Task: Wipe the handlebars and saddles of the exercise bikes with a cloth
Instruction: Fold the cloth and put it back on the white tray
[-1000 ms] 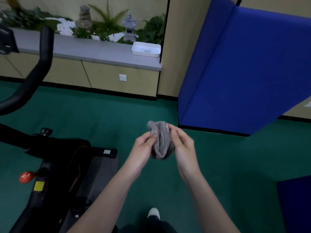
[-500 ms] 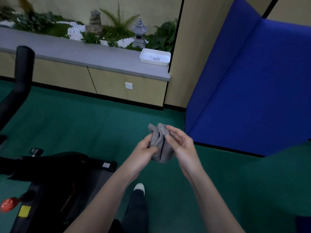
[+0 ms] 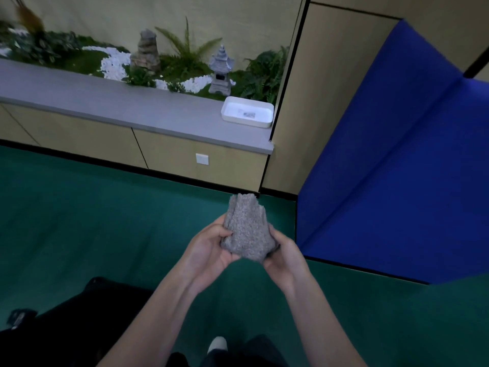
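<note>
Fingers [image 3: 220,230] of the left hand [image 3: 207,250] curl round the left edge of the cloth [image 3: 247,230], thumb pressed onto its front. The right hand [image 3: 287,259] cups the lower right side with its thumb laid along the edge, so both hands grip it. The cloth is grey, nubbly terry, bunched into a rough wedge: wide at the bottom between the palms, narrowing to a ragged top that stands up above the hands. It is held in the air in front of the person's body, above the green floor [image 3: 105,221], touching only the hands. Both bare forearms rise from the bottom edge and converge at the cloth, palms turned toward each other. The right hand's other fingers are hidden behind the cloth. The exercise bike [image 3: 79,313] shows only as a dark, blurred mass at lower left, cut off by the frame, its parts too dark to tell apart. Beyond, a white tray [image 3: 267,120] sits at the end of a grey surface [image 3: 105,102], and a blue mat [image 3: 397,168] stands at right.
</note>
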Tool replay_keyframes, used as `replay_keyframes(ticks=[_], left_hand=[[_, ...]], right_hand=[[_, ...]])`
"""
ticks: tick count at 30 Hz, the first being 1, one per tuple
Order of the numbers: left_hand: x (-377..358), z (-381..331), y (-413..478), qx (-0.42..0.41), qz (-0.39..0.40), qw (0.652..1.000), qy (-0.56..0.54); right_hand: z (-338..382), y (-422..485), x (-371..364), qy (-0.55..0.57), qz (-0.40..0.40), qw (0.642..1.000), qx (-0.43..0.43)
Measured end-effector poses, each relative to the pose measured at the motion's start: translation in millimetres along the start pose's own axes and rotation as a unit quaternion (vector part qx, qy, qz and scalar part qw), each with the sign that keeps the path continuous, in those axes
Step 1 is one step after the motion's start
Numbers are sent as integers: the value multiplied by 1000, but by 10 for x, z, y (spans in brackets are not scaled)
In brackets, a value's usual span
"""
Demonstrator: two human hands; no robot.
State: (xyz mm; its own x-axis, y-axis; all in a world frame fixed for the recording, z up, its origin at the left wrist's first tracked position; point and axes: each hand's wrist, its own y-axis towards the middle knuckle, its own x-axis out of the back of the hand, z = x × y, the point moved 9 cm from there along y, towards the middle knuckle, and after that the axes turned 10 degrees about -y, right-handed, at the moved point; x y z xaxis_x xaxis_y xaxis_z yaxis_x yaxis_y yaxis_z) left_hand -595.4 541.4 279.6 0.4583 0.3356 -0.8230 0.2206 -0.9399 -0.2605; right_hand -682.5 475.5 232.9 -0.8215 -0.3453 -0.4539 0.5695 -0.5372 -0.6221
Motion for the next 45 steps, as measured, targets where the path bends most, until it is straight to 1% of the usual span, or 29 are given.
replay_keyframes(ticks=[3, 5, 8, 10, 12, 14, 16, 17, 18, 20, 23, 26, 28, 30, 33, 37, 40, 45], left_hand=[[50, -119, 258, 2, -15, 1000, 0], [95, -209, 433, -4, -26, 1000, -6], [181, -345, 697, -6, -48, 999, -8], [214, -465, 895, -17, -60, 997, 37], [203, -596, 1112, -44, -74, 990, 111], [279, -754, 1384, -88, -150, 974, 147], [348, -903, 1661, -130, -227, 954, 147], [349, -961, 1777, -147, -248, 949, 130], [345, -1014, 1928, -163, -259, 947, 102], [299, -1100, 2181, -183, -261, 946, 62], [237, -1200, 2488, -194, -260, 943, 71], [237, -1318, 2690, -208, -293, 928, 97], [224, -1438, 2792, -222, -303, 920, 107], [195, -1573, 2923, -228, -287, 922, 126], [192, -1798, 3066, -226, -294, 908, 197], [244, -2071, 3275, -238, -304, 889, 247], [312, -2322, 3473, -242, -295, 879, 286], [549, -2784, 3827, -235, -282, 881, 299]], right_hand=[[19, 250, -72, 34, 5, 996, -79], [40, 395, -137, 31, 37, 992, -114], [240, 633, -224, 26, 91, 988, -122], [532, 853, -263, 19, 91, 993, -76], [903, 1082, -264, -39, 64, 997, 25], [1314, 1256, -280, -121, 34, 982, 138], [1696, 1357, -375, -210, 32, 949, 233], [1837, 1379, -420, -244, 32, 932, 265], [1983, 1445, -443, -265, 32, 920, 285], [2237, 1589, -446, -275, 23, 908, 316], [2538, 1854, -449, -266, 24, 903, 338], [2742, 2092, -498, -267, 31, 904, 334], [2883, 2216, -579, -283, 46, 892, 348], [3016, 2353, -659, -322, 52, 872, 365], [3143, 2593, -723, -348, 53, 863, 362], [3242, 2889, -796, -385, 45, 853, 351], [3332, 3132, -909, -419, 23, 835, 356], [3420, 3535, -1264, -435, -16, 828, 355]])
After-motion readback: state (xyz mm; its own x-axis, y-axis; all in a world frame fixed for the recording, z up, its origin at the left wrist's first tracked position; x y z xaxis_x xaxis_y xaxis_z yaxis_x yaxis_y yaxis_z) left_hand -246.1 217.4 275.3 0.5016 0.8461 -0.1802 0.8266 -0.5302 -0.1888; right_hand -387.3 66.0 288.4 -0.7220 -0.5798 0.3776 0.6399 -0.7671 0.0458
